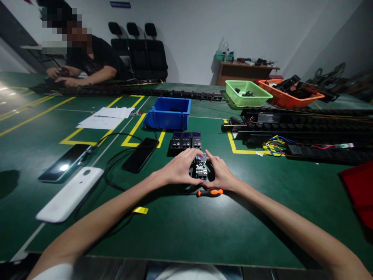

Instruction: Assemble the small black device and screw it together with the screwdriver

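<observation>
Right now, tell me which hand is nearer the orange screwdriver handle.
Right. The right hand sits just beyond the orange screwdriver handle, nearly touching; the left hand lies farther left.

The room had plain white walls (pixel 204 35). A row of three black chairs (pixel 140 52) stood against the far wall, a wooden side desk (pixel 244 72) to their right (cluttered on top). The green worktable (pixel 189 229) carried yellow tape lines (pixel 232 143). Lighting was dim.

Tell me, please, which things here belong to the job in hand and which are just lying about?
In hand: module, held by left hand and right hand; screwdriver by the right hand; probably the three more modules behind.
Lying about: blue bin, dark phone, lit phone, power bank, papers, green basket.
</observation>
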Tool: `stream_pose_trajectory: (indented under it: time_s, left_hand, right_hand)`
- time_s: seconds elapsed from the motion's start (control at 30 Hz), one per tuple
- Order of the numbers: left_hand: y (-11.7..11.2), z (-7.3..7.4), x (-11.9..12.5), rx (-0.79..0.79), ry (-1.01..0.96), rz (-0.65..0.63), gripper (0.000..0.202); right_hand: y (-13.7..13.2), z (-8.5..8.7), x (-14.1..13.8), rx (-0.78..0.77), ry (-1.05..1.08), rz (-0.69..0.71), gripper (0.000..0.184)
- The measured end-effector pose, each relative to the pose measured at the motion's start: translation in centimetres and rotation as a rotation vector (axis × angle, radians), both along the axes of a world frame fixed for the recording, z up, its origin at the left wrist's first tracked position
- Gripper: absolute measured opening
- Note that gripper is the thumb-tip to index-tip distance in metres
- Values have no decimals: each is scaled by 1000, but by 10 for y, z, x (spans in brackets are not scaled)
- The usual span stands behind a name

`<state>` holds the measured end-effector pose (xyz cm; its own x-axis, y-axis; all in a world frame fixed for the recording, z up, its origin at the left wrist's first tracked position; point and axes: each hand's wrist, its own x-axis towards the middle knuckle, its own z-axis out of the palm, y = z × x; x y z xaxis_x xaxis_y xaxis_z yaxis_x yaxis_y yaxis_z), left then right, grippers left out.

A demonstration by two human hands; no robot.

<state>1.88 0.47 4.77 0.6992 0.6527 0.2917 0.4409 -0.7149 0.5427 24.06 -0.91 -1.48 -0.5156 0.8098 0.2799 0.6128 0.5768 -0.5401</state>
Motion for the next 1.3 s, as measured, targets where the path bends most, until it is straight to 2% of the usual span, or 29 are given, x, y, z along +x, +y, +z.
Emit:
stream_pose_trajectory:
  time_s: [0.2, 0.4, 0.93, 1.07, 1.17, 1.3]
  left_hand:
    - [1, -1, -1, 21, 32, 2, 63]
    - [1, -6, -3, 37, 68, -15, 69]
    - [0, -1, -8, 62, 210, 9, 70]
    - [-3, 5, -16, 72, 217, -10, 79]
    - [-9, 8, -30, 69, 209, 26, 81]
    - [-19, 0, -50, 34, 180, 146, 84]
  right_hand:
    - [8, 0, 13, 4, -33, 64, 114]
    - [15, 4, 30, 12, -67, 107, 110]
    - [15, 1, 27, 63, -58, 86, 98]
    - [15, 1, 28, 69, -55, 103, 96]
    - [15, 2, 27, 59, -66, 105, 95]
    - [14, 3, 27, 56, -83, 103, 95]
